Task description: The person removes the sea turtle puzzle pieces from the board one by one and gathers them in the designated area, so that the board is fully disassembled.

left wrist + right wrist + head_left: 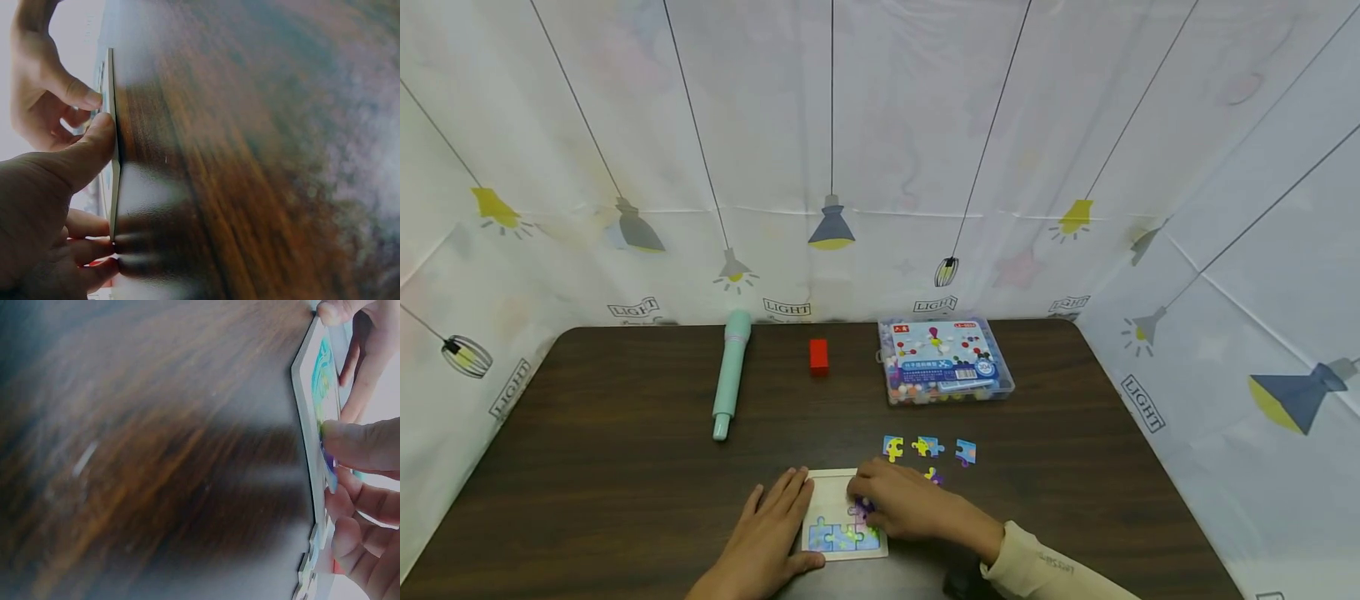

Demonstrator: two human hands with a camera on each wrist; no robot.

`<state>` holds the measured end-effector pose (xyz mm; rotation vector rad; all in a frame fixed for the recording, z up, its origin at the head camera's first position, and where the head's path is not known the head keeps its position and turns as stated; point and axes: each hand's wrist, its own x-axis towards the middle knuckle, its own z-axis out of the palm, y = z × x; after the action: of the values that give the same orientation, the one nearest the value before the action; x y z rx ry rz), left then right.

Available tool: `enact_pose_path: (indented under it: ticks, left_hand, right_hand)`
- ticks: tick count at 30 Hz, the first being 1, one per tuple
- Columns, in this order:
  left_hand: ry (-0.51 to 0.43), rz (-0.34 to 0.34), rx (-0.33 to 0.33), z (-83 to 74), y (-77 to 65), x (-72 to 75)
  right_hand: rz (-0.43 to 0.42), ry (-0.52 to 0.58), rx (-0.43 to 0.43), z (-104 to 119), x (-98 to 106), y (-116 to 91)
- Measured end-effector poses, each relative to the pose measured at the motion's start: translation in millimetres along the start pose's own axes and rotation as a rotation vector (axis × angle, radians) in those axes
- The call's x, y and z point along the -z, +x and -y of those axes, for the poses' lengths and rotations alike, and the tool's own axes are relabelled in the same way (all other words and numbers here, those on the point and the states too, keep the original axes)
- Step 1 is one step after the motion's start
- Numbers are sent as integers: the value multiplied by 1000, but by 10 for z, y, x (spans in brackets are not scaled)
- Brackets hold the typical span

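A small jigsaw puzzle tray [829,490] with a pale raised rim lies near the table's front. Along its near edge sits a row of joined blue puzzle pieces [822,535]. My left hand [766,533] rests at the tray's left side, fingers extended along the rim and thumb at the near corner. Over the tray's right half, my right hand [913,502] pinches a purple and blue puzzle piece [329,461] between thumb and fingers, just above the joined row. The fingers partly cover that piece in the head view.
Several loose puzzle pieces [928,447] lie beyond the right hand. Farther back are a clear plastic box [945,361] of coloured beads, a red block [818,357] and a mint-green stick-like object [730,375]. A printed curtain [880,150] hangs behind the dark wooden table [610,442].
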<state>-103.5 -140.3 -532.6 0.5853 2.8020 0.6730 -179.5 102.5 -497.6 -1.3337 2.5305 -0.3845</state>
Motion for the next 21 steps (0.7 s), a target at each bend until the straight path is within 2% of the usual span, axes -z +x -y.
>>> enact_pose_path:
  ticks: [6,16,21]
  left_hand:
    - [-2,10,3,4,8,6]
    - [-1,-1,-1,4,3,7]
    - [7,2,3,-5,2,8]
  right_hand:
    - [2,72,-32,-2,-9,24]
    - [-27,357,0,-151,-102,69]
    - [-29,420,-6,-188,-124,70]
